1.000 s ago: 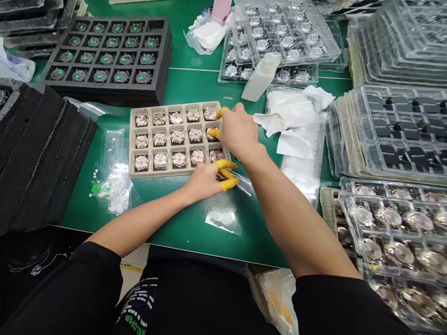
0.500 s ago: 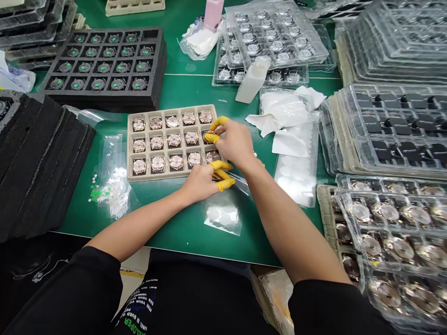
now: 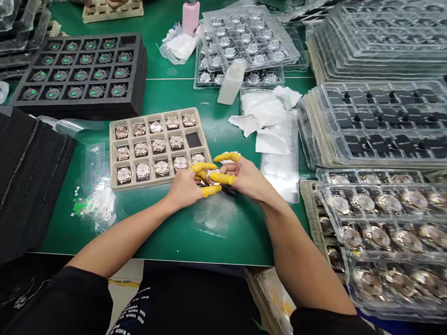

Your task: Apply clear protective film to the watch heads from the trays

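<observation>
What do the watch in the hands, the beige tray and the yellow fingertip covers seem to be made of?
Watch: probably polished rose-gold metal, as it glints.
Beige tray: likely flocked or moulded plastic with a matte finish, as it shows no shine.
Yellow fingertip covers: apparently thin rubber or latex, as they fit the fingertips tightly.

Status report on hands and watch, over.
Left hand and right hand both pinching one watch, just off beige tray. One tray cell empty. Clear bag lying under hands.

left hand (image 3: 183,188) | right hand (image 3: 246,179) | fingertips pinched together | forearms angled inward
</observation>
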Tool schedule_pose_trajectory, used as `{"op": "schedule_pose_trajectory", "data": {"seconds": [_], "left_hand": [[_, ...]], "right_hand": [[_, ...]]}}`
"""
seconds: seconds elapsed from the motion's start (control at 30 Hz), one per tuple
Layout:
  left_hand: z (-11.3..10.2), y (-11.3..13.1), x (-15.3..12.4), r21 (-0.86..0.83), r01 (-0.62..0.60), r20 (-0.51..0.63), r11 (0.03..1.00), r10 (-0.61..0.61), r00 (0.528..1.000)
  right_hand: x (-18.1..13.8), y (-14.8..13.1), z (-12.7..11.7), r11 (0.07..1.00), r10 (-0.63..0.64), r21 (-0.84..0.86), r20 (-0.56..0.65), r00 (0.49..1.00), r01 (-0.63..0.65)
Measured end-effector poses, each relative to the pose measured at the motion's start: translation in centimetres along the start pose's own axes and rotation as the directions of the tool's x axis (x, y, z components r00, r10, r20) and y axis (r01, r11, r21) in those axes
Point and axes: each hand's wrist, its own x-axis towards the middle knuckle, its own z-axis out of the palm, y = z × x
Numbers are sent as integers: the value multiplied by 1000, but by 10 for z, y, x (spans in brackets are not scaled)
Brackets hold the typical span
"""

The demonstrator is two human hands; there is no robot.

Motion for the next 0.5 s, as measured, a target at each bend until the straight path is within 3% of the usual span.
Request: {"op": "schedule_pose_trajectory", "data": {"seconds": [0.03, 0.1, 0.13, 0.17, 0.2, 0.3, 0.4, 0.5], "left_hand": [[0, 1, 0, -5, 6, -14, 1000, -6, 1000], [1, 1, 0, -13, 20, -25, 1000, -20, 999], [1, 1, 1, -9, 27, -26, 1000, -27, 999], [1, 0, 1, -1, 32, -27, 999, -32, 999], [1, 0, 1, 6, 34, -28, 999, -33, 999], [0, -2, 2, -9, 38, -28, 999, -38, 999], [-1, -3, 2, -33, 41, -22, 999, -42, 999], [-1, -2, 2, -64, 32, -5, 997, -32, 999]], "right_hand": [[4, 4, -6, 987, -126, -111, -79, 989, 117], [15, 15, -18, 864, -419, -399, -229, 879, 308], [21, 21, -24, 776, -529, -528, -249, 811, 345], [27, 27, -29, 701, -590, -622, -230, 774, 349], [33, 33, -33, 646, -607, -682, -187, 772, 342], [39, 38, -36, 588, -603, -744, -142, 785, 318], [25, 27, -29, 602, -691, -668, -161, 705, 437], [7, 15, -14, 537, -775, -538, -11, 632, 649]]}}
